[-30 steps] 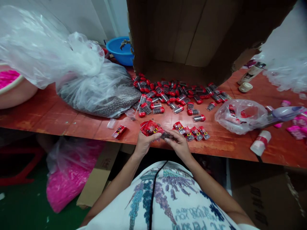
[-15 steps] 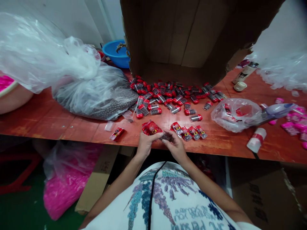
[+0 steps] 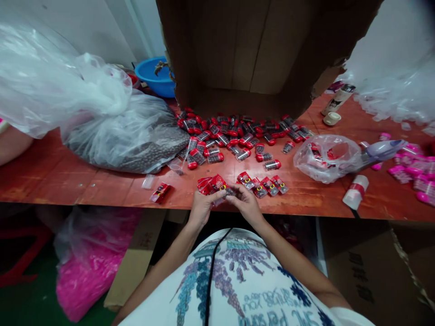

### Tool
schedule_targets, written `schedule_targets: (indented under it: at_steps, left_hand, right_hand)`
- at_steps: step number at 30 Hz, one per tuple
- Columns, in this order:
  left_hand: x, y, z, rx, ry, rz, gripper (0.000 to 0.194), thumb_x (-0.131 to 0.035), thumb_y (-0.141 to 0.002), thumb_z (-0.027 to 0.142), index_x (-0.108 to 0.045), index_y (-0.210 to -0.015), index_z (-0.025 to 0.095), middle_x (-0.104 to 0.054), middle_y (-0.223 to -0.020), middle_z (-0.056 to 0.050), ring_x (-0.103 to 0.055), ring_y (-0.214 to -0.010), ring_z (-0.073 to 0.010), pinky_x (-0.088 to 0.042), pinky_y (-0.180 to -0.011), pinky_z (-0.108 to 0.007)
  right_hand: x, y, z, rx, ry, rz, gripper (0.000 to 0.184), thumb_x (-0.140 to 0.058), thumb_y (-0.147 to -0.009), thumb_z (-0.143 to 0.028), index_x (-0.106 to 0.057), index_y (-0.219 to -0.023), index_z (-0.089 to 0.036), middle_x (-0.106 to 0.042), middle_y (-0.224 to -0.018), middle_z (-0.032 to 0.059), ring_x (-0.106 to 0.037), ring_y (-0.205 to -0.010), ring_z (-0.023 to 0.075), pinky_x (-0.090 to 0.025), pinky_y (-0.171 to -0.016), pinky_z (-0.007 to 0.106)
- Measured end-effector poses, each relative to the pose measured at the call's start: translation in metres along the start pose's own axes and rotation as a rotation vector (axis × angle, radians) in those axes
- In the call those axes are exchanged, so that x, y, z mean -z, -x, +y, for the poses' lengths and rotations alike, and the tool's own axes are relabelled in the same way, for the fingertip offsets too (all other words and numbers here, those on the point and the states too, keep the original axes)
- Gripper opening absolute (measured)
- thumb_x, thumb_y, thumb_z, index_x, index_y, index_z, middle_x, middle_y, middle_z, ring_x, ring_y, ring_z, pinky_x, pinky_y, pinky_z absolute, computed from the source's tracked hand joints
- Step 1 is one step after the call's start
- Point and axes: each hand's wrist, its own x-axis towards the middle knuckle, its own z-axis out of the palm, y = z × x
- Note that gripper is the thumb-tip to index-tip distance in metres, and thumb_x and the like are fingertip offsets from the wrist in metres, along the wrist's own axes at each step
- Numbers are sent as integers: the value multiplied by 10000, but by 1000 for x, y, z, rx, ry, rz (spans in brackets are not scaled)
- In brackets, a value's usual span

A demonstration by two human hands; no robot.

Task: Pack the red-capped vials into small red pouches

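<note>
My left hand is closed around red printed packets, fanned out above its thumb at the front of the table. One red packet sticks up from between my hands, with a clear lower part showing dark contents. My right hand pinches that clear lower end, thumb against fingers. Just beyond the right fingers, several red packets lie side by side in a row. To the left of my left hand rests a small stack of red packets, beside a clear plastic piece.
Small clear bottles with red caps, filled with dark beads, spread from an open cardboard box. At left slumps a plastic bag of dark beads. On the right are a small clear bag, a roll and pink-capped pieces.
The whole view has shifted slightly. The packet between my hands now stands more upright, its front turned towards me, and more of the packets behind it show. Both hands keep their hold.
</note>
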Motion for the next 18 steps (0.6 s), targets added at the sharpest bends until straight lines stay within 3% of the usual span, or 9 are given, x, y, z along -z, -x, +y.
schedule_targets:
  at_steps: [10, 14, 18]
  left_hand:
    - [-4, 3, -9, 110, 24, -46, 300, -822, -545, 130, -707, -822, 132, -715, -766, -28, -649, -672, -144, -526, -687, -256]
    - [-6, 2, -14, 139, -25, -63, 285, -830, -540, 152, -710, -797, 127, -720, -761, -37, -653, -673, -149, -523, -694, -255]
    - [-2, -4, -21, 162, -111, -19, 341, -850, -495, 164, -700, -798, 121, -727, -763, -51, -665, -671, -170, -532, -701, -289]
  right_hand:
    - [6, 1, 10, -61, 42, 99, 316, -738, -696, -347, -619, -951, -204, -642, -771, -22, -586, -677, 135, -486, -656, 261]
    - [15, 6, 5, 37, 283, 113, 283, -716, -723, -363, -640, -949, -211, -636, -816, -10, -586, -724, 144, -483, -680, 269]
    - [49, 11, -11, 207, 660, 192, 300, -679, -782, -377, -647, -1049, -247, -595, -1016, 51, -572, -917, 189, -468, -838, 326]
